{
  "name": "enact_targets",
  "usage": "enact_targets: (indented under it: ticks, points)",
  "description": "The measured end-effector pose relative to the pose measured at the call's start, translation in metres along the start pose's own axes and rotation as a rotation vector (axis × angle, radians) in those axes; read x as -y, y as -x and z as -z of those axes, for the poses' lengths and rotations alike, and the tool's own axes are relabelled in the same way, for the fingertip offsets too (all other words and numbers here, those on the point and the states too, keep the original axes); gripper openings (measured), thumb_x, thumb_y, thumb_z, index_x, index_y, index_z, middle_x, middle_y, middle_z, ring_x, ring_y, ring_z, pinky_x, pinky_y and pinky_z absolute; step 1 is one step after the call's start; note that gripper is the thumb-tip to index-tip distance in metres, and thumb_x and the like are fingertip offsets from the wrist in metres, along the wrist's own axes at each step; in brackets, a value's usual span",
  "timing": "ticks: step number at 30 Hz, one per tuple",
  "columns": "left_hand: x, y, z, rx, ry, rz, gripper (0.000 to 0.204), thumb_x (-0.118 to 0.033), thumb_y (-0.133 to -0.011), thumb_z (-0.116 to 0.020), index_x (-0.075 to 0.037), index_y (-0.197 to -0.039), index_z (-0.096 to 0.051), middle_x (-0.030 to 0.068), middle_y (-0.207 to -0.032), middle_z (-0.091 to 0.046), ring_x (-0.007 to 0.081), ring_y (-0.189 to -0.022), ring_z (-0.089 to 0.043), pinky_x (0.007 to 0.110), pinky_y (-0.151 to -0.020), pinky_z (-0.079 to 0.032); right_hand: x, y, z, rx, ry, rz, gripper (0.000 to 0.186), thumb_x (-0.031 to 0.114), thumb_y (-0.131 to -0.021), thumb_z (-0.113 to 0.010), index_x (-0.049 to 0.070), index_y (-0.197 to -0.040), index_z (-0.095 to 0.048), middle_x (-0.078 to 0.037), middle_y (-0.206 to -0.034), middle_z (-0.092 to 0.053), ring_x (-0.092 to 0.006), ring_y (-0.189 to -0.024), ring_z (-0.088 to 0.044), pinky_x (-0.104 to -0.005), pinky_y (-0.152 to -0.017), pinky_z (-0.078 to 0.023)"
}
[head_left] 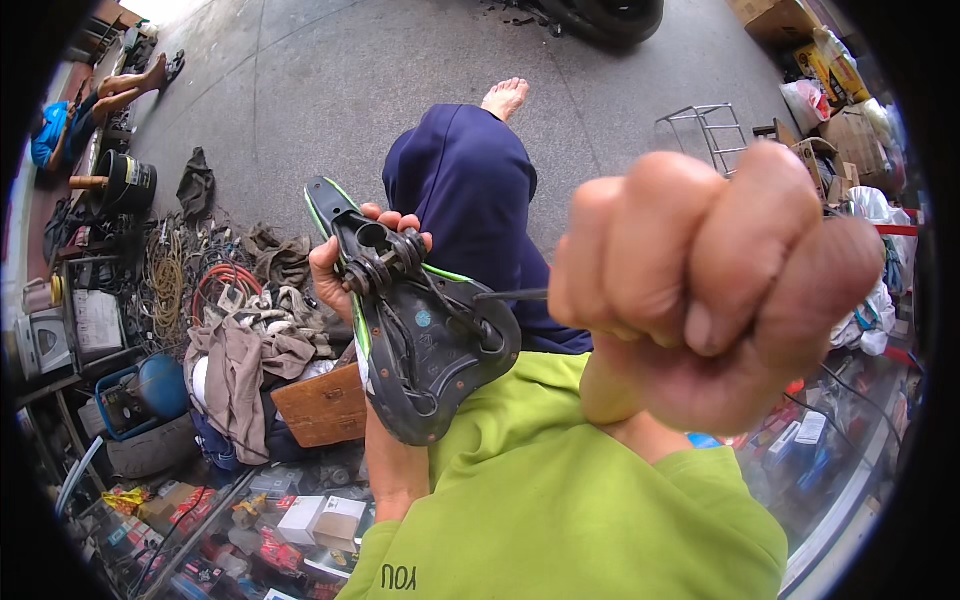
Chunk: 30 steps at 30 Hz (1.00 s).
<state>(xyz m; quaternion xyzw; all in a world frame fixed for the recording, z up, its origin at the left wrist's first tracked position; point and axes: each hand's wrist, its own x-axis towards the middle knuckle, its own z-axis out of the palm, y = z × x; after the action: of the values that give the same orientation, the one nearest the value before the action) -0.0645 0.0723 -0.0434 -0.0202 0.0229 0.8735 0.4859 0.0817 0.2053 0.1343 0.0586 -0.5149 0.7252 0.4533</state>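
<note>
My left hand (326,272) grips a black bicycle saddle (430,345) by its narrow part, with fingers and thumb around it. The saddle is turned underside up and has a bright green edge. Dark round clamp parts (372,262) sit on its underside, near my fingers. Close to the camera, my right hand (700,290) is closed in a fist around a thin metal rod (515,295). Its other end reaches the saddle's wide part; whether it touches cannot be made out. The fist hides the rod's handle end, so its exact kind does not show.
Left of me lie heaped cloths (250,365), a brown wooden board (322,405) and coiled cables (165,275). Glass cases with small boxes (322,522) flank me. Farther off are a black bucket (128,185), a metal rack (705,130), a dark tyre (610,15) and a seated person (60,135).
</note>
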Motion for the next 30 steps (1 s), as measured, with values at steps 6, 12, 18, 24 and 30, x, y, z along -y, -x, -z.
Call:
enact_targets:
  ticks: [6, 12, 18, 24, 30]
  points:
    - [-0.004, 0.002, -0.002, 0.043, 0.020, 0.021, 0.048, -0.031, -0.087, -0.056, 0.004, -0.119, -0.054, 0.0278, -0.113, -0.066, 0.0424, -0.113, -0.064, 0.060, -0.100, -0.050, -0.017, -0.023, 0.032, 0.784, -0.780, -0.030, 0.045, 0.017, -0.097, -0.061, 0.006, -0.060, -0.037, -0.008, -0.051, -0.041, -0.0187, -0.038, -0.042, -0.0286, -0.032, -0.026]
    - [0.005, 0.001, -0.022, -0.092, -0.066, -0.001, 0.048, -0.032, -0.087, -0.055, 0.004, -0.118, -0.056, 0.0272, -0.110, -0.067, 0.0421, -0.107, -0.066, 0.060, -0.096, -0.053, -0.010, -0.034, 0.019, 0.716, -0.373, -0.023, 0.039, 0.019, -0.099, -0.057, 0.007, -0.066, -0.041, -0.006, -0.059, -0.043, -0.0153, -0.042, -0.039, -0.0286, -0.035, -0.028]
    - [0.006, 0.005, -0.018, -0.090, -0.059, -0.045, 0.045, -0.033, -0.086, -0.056, 0.002, -0.115, -0.058, 0.0254, -0.109, -0.067, 0.0391, -0.106, -0.066, 0.058, -0.095, -0.054, -0.008, -0.004, -0.016, -0.031, 0.191, 0.011, 0.034, 0.019, -0.100, -0.054, 0.007, -0.069, -0.044, -0.005, -0.061, -0.044, -0.0124, -0.044, -0.039, -0.0280, -0.036, -0.027]
    - [0.008, 0.005, -0.015, -0.111, 0.012, -0.045, 0.045, -0.033, -0.085, -0.057, 0.002, -0.114, -0.059, 0.0238, -0.106, -0.067, 0.0379, -0.107, -0.065, 0.056, -0.093, -0.055, -0.014, -0.017, 0.007, 0.409, -0.330, -0.015, 0.038, 0.016, -0.095, -0.060, 0.006, -0.062, -0.043, -0.005, -0.056, -0.041, -0.0134, -0.040, -0.036, -0.0295, -0.034, -0.021]
    - [0.006, 0.004, -0.018, -0.090, -0.064, -0.045, 0.046, -0.033, -0.085, -0.056, 0.002, -0.115, -0.059, 0.0240, -0.106, -0.068, 0.0380, -0.104, -0.066, 0.056, -0.095, -0.054, -0.015, -0.037, 0.034, 0.984, -0.873, -0.167, 0.043, 0.012, -0.093, -0.064, 0.005, -0.057, -0.042, -0.005, -0.052, -0.037, -0.0143, -0.036, -0.034, -0.0303, -0.033, -0.018]
